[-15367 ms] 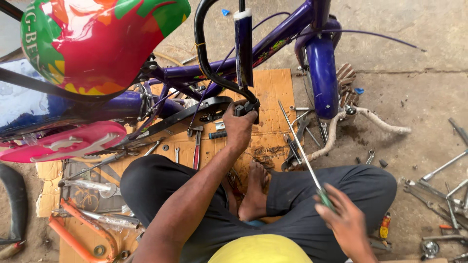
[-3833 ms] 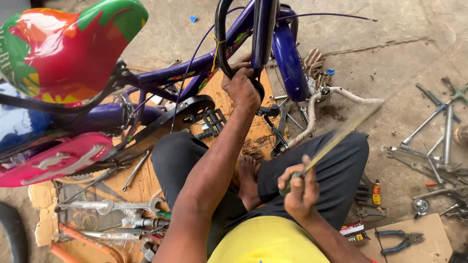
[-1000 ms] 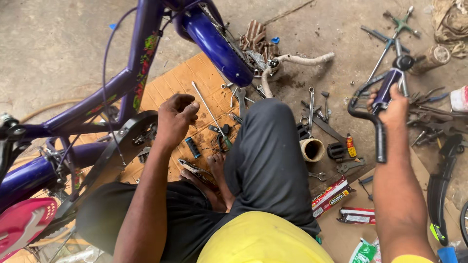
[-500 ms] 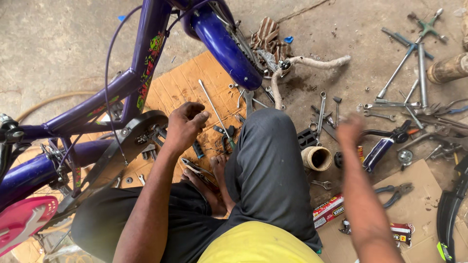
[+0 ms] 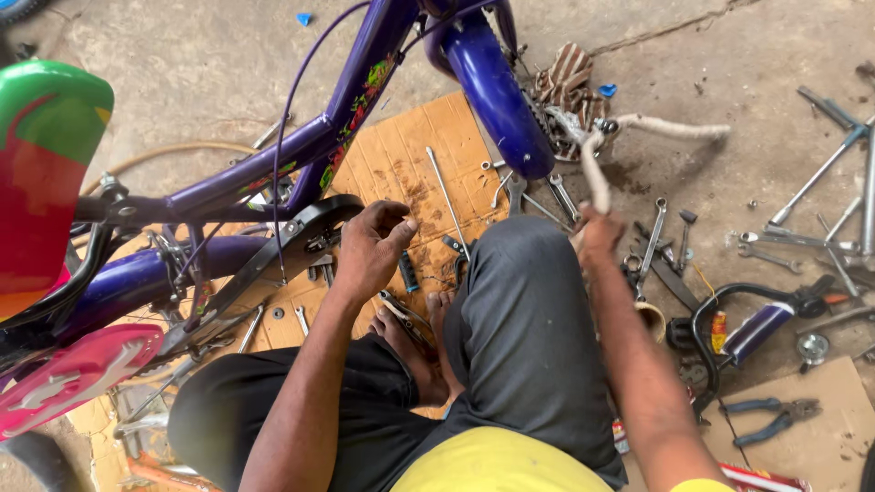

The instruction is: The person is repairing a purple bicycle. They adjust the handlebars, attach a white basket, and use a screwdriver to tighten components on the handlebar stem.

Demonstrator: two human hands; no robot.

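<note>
Hands apart beside the bike frame [image 5: 273, 173].
Left hand [image 5: 369, 251], loosely curled and empty, is held at the chain guard [image 5: 292, 241]; right hand [image 5: 597, 232] is closed around the white handlebar [image 5: 602, 159], angled up right of the frame.

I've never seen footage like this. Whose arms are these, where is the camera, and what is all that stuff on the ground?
The camera sits on a person's head and looks down, so the two arms are their own; they sit on the ground with knees bent. The left hand rests its curled fingers against the black chain guard of a purple bicycle frame lying in front of them. The right hand is at the end of a pale curved handlebar; whether it grips it is hard to tell. A sheet of cardboard lies under the work, strewn with spanners and small parts. More tools lie on the concrete to the right, among them blue-handled pliers and a black bar with a purple pad.
</note>
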